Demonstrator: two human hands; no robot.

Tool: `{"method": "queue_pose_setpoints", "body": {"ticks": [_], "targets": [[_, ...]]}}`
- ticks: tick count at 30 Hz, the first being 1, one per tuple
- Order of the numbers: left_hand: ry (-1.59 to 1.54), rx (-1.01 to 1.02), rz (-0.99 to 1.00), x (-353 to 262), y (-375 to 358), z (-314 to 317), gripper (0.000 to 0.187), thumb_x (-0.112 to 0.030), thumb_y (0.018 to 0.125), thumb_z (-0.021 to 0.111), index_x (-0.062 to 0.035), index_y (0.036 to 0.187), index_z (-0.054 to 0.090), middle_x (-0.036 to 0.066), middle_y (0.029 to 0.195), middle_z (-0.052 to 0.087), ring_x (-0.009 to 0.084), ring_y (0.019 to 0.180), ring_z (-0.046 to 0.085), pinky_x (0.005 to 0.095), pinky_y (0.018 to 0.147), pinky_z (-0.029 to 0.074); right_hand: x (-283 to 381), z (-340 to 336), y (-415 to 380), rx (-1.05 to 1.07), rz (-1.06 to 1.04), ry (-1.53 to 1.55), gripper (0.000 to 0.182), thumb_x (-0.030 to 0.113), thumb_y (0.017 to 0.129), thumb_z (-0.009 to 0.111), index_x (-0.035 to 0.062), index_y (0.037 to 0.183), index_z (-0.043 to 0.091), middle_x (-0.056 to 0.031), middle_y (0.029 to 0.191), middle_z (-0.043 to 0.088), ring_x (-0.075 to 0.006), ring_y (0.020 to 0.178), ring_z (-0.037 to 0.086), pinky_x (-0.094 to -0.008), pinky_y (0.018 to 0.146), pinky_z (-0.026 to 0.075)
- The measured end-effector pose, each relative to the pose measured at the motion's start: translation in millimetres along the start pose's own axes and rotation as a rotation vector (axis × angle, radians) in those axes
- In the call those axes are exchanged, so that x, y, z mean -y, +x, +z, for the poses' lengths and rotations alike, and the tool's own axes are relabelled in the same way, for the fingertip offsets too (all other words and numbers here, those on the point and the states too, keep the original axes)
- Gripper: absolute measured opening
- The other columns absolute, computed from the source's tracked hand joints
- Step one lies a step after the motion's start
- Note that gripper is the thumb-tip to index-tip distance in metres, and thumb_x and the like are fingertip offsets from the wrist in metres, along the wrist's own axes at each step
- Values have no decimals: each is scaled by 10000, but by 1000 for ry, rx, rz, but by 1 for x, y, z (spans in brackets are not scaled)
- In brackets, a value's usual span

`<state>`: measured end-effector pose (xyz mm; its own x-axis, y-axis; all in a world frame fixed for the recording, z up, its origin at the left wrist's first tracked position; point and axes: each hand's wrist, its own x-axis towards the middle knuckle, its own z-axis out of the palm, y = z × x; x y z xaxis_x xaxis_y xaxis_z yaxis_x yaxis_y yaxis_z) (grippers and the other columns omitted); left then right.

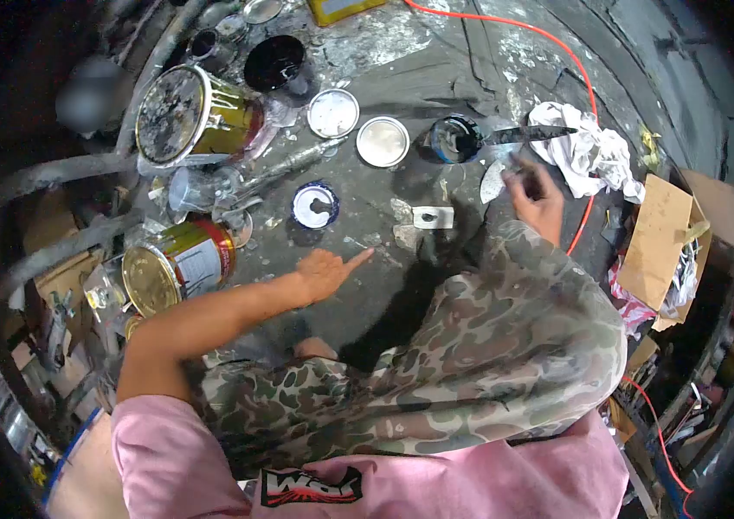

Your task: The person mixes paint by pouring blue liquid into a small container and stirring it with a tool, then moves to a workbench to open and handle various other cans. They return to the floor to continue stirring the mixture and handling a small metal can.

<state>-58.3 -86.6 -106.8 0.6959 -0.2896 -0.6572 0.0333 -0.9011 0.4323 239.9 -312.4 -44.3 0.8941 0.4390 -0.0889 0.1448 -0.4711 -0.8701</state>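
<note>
My left hand (325,272) is over the dark floor with its index finger stretched out to the right, holding nothing. Above it stands a small open can (315,206) with white and dark contents. My right hand (536,201) is beside my raised knee, its fingers curled and partly blurred; whether they hold anything is too unclear to tell. Just above it, a dark flat blade (530,135) lies between an open can of dark paint (456,139) and crumpled white cloth (588,151). A small white piece (433,217) with a dark spot lies between my hands.
Two round lids (383,142) (332,113) lie near the centre. Large paint tins (172,117) (152,278) and a black container (277,67) stand on the left. An orange cord (590,91) curves past the cloth, near a cardboard box (657,229) at right.
</note>
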Motion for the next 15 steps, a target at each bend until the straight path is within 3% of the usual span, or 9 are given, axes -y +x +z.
{"method": "queue_pose_setpoints", "body": {"ticks": [2,5,6,8,9,11,12,14,15], "targets": [[109,-29,34,10,-9,13,712,-235,869,663,-94,1525,423,220,798,708,391,756,707,502,697,562,22,-2,10,-36,-24,94,364,185,891,785,-32,1168,691,39,732,563,-44,651,468,-222,591,388],[-61,-77,-92,28,-36,-3,681,-312,807,750,-31,1390,539,213,834,713,404,818,707,514,751,557,48,-16,19,313,136,-156,291,243,883,796,-24,985,740,-14,721,618,-78,642,494,-288,592,425],[-62,-80,-99,37,-43,-8,681,-312,807,750,-31,1390,539,213,834,713,404,818,707,514,751,557,50,-13,17,318,131,-154,291,243,883,796,-24,985,740,-14,721,618,-78,642,494,-288,592,425],[-375,-214,-477,52,-54,-16,749,-383,751,816,-1,1324,520,246,1008,697,437,970,675,518,864,539,55,-6,8,736,175,-276,252,220,893,780,-11,977,728,0,733,651,-64,696,549,-257,652,447],[-380,-216,-483,53,-56,-20,749,-383,751,816,-1,1324,520,246,1008,697,437,970,675,518,864,539,54,2,1,743,171,-277,252,220,893,780,-11,977,728,0,733,651,-64,696,549,-257,652,447],[-417,-548,-500,54,-61,-27,900,-390,706,870,-14,1395,428,251,1264,605,431,1149,607,490,990,496,44,28,-18,796,-18,-155,239,225,861,800,13,940,726,-41,724,660,-102,665,598,-293,643,478],[-416,-547,-505,57,-57,-27,900,-390,706,870,-14,1395,428,251,1264,605,431,1149,607,490,990,496,38,43,-21,799,-19,-151,239,225,861,800,13,940,726,-41,724,660,-102,665,598,-293,643,478],[-488,-800,-341,60,-40,-25,1013,-358,688,904,-46,1467,336,215,1422,492,392,1283,531,462,1079,443,32,73,-20,749,-472,-226,257,183,800,822,19,961,706,-93,816,650,-220,721,663,-362,679,517],[-488,-802,-341,62,-31,-27,1013,-358,688,904,-46,1467,336,215,1422,492,392,1283,531,462,1079,443,36,83,-20,749,-473,-227,257,183,800,822,19,961,706,-93,816,650,-220,721,663,-362,679,517]]}}
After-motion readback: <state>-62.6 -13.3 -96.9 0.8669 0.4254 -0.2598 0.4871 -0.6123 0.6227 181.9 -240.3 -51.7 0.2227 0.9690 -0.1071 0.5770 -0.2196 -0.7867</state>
